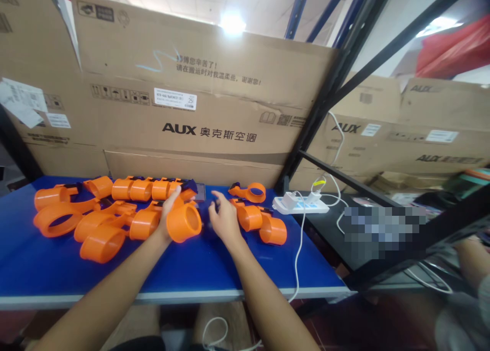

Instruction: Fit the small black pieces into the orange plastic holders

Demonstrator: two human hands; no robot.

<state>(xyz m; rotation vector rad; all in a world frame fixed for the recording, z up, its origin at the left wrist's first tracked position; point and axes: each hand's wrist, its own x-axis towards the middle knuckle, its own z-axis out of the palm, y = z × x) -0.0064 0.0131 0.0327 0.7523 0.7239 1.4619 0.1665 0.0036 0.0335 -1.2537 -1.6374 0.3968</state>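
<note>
While a big box (214,106) is stood behind a blue table (191,272), orange tools (102,244) are spread over the top; one tool (184,223) is gripped in the left hand (167,209), above the table; nearby, the right hand (225,216) is held with fingers bent and apart; one tool seems to be being handled; a steady left grip would be called for next.

The orange dispensers (176,224) look glossy plastic, the carton (237,106) matt cardboard.
</note>
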